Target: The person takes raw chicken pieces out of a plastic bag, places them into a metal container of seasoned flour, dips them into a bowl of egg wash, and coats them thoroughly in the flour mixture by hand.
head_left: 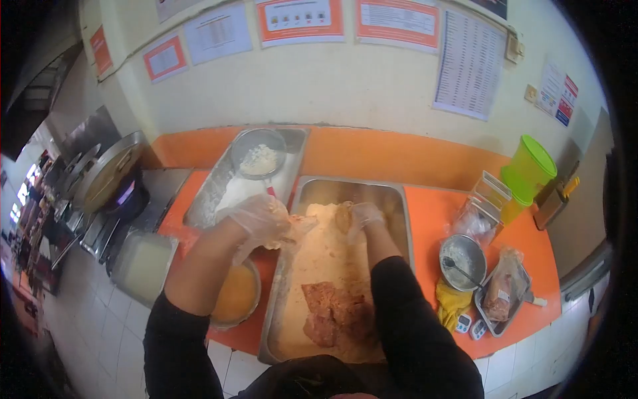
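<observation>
My left hand (260,218), in a clear plastic glove, is closed on a pale floury piece of meat (299,227) above the left rim of a large steel tray (405,266). My right hand (365,215), gloved too, has its fingers curled at a brownish coated piece of meat (343,217) near the tray's far end. Orange-tinted flour (329,256) covers the tray's bottom. Several reddish marinated pieces of meat (325,309) lie at its near end, partly behind my right sleeve.
A sieve with flour (259,159) rests over a second tray (299,156). Left are an orange-liquid bowl (234,292), a pale-liquid container (143,266) and a large pan (106,179) on a burner. Right are a steel bowl (463,259), yellow cloth (452,306) and bagged meat (502,296).
</observation>
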